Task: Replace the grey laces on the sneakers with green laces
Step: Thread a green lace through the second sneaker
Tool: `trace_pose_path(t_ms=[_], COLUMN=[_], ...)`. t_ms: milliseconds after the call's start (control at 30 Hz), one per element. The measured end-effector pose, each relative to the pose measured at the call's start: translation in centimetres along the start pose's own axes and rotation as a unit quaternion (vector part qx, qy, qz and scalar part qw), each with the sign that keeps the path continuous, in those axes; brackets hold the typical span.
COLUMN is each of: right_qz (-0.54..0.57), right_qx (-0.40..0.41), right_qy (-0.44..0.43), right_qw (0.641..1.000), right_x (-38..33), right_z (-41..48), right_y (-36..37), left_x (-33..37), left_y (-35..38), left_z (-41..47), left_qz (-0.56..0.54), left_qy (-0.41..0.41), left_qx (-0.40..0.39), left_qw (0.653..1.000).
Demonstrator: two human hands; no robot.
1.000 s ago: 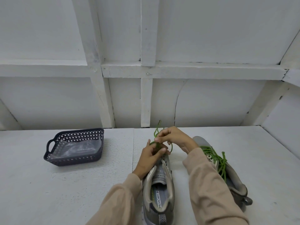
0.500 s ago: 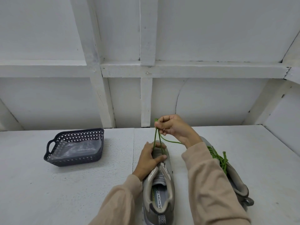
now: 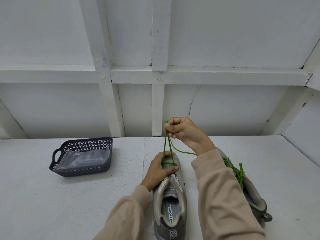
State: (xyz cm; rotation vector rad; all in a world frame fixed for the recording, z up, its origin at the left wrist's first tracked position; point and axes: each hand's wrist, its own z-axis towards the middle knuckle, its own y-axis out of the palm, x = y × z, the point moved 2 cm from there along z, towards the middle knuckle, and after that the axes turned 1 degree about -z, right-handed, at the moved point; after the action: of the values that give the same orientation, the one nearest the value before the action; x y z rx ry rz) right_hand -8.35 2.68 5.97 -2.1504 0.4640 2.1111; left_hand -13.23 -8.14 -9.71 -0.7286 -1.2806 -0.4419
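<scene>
Near sneaker (image 3: 170, 205), toe pointing away, lies on the counter (image 3: 86, 205) so that its lowest eyelets are within reach. Left hand (image 3: 160, 168) grips the toe with the thumb across the upper, apparently to pin the shoe against the pull. Right hand (image 3: 183, 134), fingers curled, pinches both strands of the green lace (image 3: 166, 146) and holds them raised and taut, seemingly to even the ends. Right: second sneaker (image 3: 251, 196), laced green
</scene>
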Motion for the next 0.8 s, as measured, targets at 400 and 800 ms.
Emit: trace_pose_path(t_ms=[400, 800], right_qz=[-0.057, -0.157], right_qx=[0.079, 0.269], right_qy=[-0.024, -0.127], right_qw=[0.995, 0.942], right_x=[-0.3, -1.7], right_z=[0.1, 0.5], right_y=[-0.6, -1.7], left_x=[4.4, 9.3], left_y=[-0.5, -3.4], left_z=[0.3, 4.0], left_qz=[-0.124, -0.095], left_qy=[0.092, 0.101], left_qx=[0.053, 0.090], left_qw=[0.987, 0.986])
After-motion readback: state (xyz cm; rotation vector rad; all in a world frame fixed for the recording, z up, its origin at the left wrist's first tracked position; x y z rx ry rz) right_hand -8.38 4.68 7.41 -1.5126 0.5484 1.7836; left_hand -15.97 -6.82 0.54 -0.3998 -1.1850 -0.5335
